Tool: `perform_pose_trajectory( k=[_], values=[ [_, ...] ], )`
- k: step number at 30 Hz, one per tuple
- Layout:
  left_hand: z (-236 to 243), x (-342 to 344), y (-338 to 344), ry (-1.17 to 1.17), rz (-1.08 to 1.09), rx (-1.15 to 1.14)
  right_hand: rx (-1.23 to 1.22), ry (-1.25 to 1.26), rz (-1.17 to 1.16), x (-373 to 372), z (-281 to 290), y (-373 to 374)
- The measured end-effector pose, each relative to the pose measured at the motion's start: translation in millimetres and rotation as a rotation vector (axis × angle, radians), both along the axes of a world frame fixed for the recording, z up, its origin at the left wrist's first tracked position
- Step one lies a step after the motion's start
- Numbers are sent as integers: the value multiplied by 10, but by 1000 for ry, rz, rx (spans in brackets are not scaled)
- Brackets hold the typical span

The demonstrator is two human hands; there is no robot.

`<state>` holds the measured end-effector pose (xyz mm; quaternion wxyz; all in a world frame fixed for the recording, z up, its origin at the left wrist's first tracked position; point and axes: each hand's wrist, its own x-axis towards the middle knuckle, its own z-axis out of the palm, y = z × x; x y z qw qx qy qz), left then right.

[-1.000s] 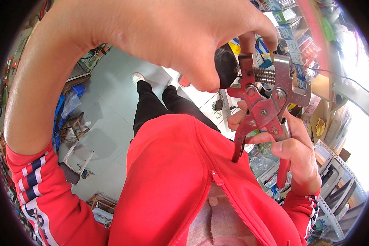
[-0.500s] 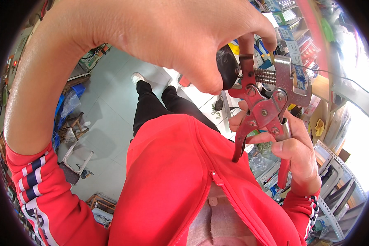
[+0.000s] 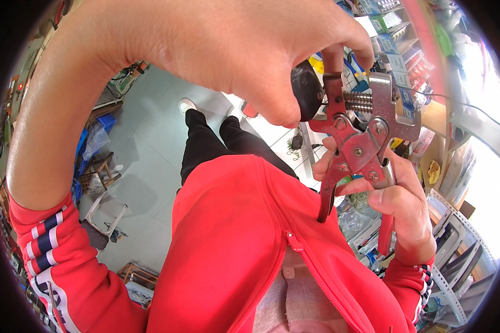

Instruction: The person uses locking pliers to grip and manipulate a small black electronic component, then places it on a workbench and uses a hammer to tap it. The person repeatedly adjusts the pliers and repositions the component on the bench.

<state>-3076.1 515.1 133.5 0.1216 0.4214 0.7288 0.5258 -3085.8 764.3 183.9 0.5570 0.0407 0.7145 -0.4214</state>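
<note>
In front of my chest, on the right, is a pair of wire-stripper pliers (image 3: 358, 151) with red handles, metal jaws and springs between them. My right hand (image 3: 406, 213) holds it from below, its thumb lying near one handle and its fingers behind the tool. My left hand (image 3: 228, 53) arches over from the upper left and is closed around a black, rounded, shiny piece (image 3: 306, 91) beside the left jaw. Its kind is not clear, nor whether it is joined to the pliers. The left fingertips reach behind the jaw's top.
Small boxes and packets (image 3: 391, 53) fill the shelving at the upper right. A thin dark wire (image 3: 461, 103) runs across at the right. Below it stands a perforated metal rack (image 3: 447, 288). On the left are a wooden stool (image 3: 99, 172) and blue bags (image 3: 82, 147) on the tiled floor.
The pliers' left handle has shifted slightly right and the right jaw slightly left. Both hands keep nearly the same place and hold.
</note>
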Motion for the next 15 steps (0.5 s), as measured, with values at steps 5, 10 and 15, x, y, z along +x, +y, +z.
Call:
perform_pose_trajectory(
  k=[5,10,15],
  values=[
    [-51,-13,-14,-118,31,-33,-16,6,38,-16,-26,6],
    [-206,-134,68,-153,-39,91,-96,15,63,-9,-93,58],
    [-470,44,-49,-709,233,333,-304,-86,45,-20,-190,132]
  ],
)
